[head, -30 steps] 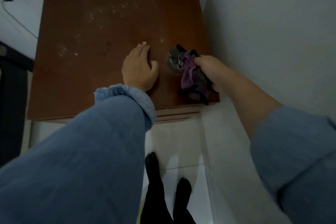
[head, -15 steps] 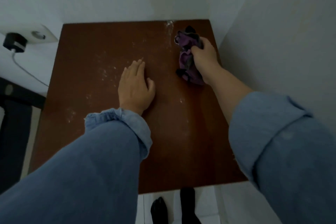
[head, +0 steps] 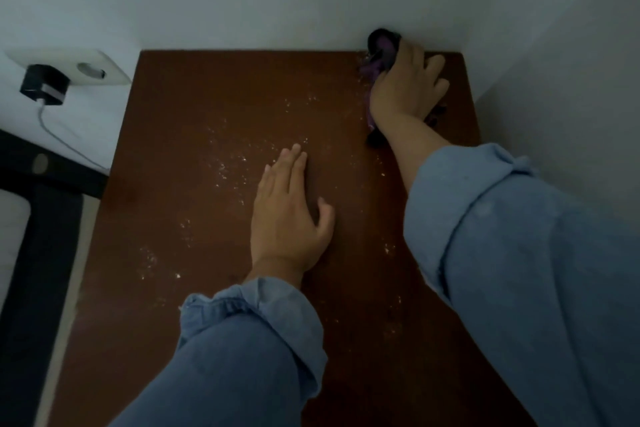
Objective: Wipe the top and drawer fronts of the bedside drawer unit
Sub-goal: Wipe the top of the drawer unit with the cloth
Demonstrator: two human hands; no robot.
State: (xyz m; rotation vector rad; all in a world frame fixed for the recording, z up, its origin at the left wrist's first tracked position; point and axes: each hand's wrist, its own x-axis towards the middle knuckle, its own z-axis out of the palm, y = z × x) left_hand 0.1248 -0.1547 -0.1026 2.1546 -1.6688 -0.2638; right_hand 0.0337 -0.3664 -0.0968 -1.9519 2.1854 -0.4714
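right hand (head: 407, 87) fingers squeeze cloth (head: 380, 52) at back right corner of top (head: 214, 107) | left hand (head: 287, 215) flat, fingers together | white specks (head: 221, 170) left, maybe dust | drawers unseen, likely not wiped

Dusty brown unit top (head: 221, 288); bunched purple cloth (head: 379, 55)

i see a dark brown wooden top (head: 214, 288), smooth and dull, speckled with pale dust; a crumpled purple cloth (head: 381, 55); soft blue denim sleeves (head: 519, 270).
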